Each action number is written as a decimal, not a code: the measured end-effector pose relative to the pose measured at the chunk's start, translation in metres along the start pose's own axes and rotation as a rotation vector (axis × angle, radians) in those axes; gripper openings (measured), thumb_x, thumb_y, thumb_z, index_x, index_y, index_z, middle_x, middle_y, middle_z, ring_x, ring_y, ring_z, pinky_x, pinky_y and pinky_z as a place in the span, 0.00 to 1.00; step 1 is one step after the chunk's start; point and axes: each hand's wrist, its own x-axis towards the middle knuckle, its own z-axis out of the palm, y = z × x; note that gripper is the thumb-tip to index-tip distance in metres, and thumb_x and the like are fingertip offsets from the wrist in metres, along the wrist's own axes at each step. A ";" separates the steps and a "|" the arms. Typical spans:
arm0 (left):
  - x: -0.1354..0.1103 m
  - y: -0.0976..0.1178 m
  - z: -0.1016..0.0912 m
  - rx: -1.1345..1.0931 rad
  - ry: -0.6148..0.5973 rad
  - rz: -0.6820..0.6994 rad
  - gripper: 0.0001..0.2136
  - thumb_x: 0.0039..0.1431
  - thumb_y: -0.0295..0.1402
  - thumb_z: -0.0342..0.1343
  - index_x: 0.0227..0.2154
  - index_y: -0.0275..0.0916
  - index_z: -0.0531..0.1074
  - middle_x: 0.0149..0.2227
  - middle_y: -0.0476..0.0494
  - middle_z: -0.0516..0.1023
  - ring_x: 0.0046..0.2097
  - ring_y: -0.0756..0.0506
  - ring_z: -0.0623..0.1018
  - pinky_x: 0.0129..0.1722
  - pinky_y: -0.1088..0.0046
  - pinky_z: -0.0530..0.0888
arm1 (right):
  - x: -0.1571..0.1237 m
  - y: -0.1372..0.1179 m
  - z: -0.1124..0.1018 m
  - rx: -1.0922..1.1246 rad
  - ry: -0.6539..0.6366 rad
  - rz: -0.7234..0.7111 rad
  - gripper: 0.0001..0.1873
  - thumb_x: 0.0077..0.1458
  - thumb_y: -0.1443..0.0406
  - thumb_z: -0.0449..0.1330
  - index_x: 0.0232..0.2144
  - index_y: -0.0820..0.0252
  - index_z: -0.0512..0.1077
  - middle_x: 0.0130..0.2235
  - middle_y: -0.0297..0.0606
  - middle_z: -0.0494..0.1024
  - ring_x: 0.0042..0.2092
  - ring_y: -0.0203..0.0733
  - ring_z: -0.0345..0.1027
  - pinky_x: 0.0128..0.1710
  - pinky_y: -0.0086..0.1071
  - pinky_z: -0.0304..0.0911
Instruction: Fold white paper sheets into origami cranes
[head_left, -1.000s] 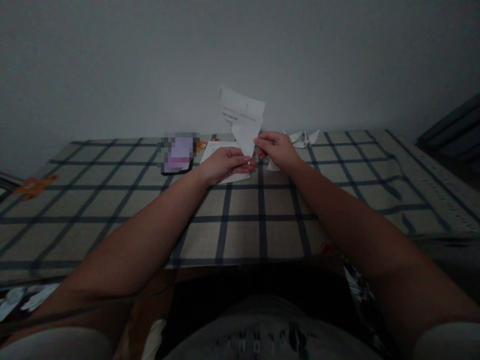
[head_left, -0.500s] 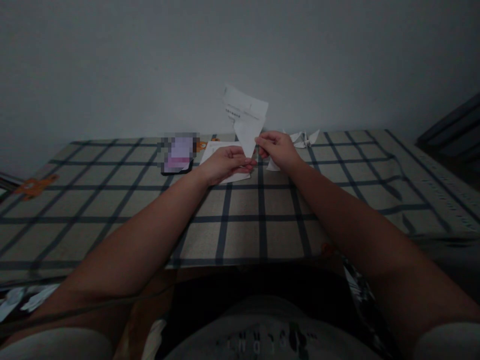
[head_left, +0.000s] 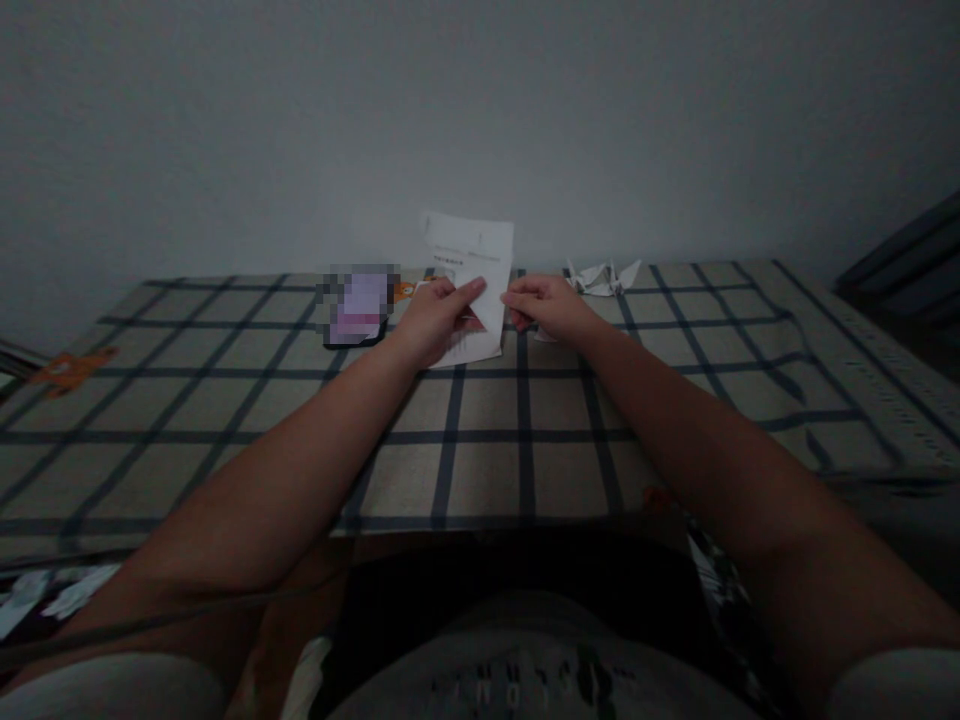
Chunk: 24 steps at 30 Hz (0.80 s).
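Observation:
A white printed sheet of paper [head_left: 471, 250] stands upright over the far middle of the checked tablecloth [head_left: 525, 440]. My left hand [head_left: 435, 318] grips its left lower part, the forefinger stretched across the front of the sheet. My right hand [head_left: 547, 305] pinches its lower right edge with the fingers closed. Under the hands a second white sheet [head_left: 472, 350] lies flat on the cloth.
A phone [head_left: 356, 310] lies left of the hands. Several small folded white paper figures [head_left: 604, 278] stand by the wall at the back right. An orange printed patch [head_left: 71, 368] marks the cloth's left edge. A dark piece of furniture [head_left: 907, 270] is at the far right.
The sheet was tilted with a folded point hanging down; now it stands lower and squarer. My left hand has risen from the flat sheet onto the held one, and my right hand has dropped slightly.

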 end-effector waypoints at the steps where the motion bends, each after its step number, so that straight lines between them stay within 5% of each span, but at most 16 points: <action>1: 0.000 -0.001 -0.001 0.007 0.009 0.002 0.13 0.56 0.39 0.72 0.37 0.36 0.79 0.37 0.41 0.87 0.35 0.45 0.85 0.35 0.71 0.83 | 0.000 0.002 0.000 -0.001 -0.019 -0.003 0.14 0.65 0.72 0.64 0.26 0.63 0.73 0.20 0.29 0.73 0.23 0.29 0.66 0.25 0.23 0.63; 6: 0.001 -0.003 -0.001 0.034 0.042 0.008 0.11 0.56 0.36 0.72 0.36 0.35 0.79 0.35 0.41 0.87 0.32 0.46 0.84 0.32 0.73 0.82 | 0.001 0.005 0.000 0.039 -0.061 0.018 0.15 0.66 0.72 0.63 0.26 0.62 0.72 0.21 0.29 0.74 0.23 0.29 0.67 0.25 0.23 0.63; 14: -0.003 -0.001 0.000 0.061 -0.003 -0.054 0.11 0.53 0.36 0.71 0.35 0.36 0.79 0.34 0.41 0.86 0.33 0.44 0.84 0.36 0.67 0.83 | 0.002 -0.001 -0.001 0.020 0.137 0.015 0.18 0.69 0.64 0.64 0.26 0.59 0.69 0.22 0.29 0.74 0.22 0.28 0.63 0.24 0.22 0.62; 24: -0.001 -0.004 0.003 0.002 0.085 -0.028 0.18 0.50 0.34 0.72 0.44 0.37 0.78 0.42 0.40 0.87 0.41 0.42 0.86 0.43 0.66 0.84 | 0.001 0.001 0.000 -0.023 0.051 -0.024 0.17 0.68 0.69 0.63 0.24 0.61 0.71 0.21 0.29 0.75 0.23 0.28 0.66 0.25 0.22 0.63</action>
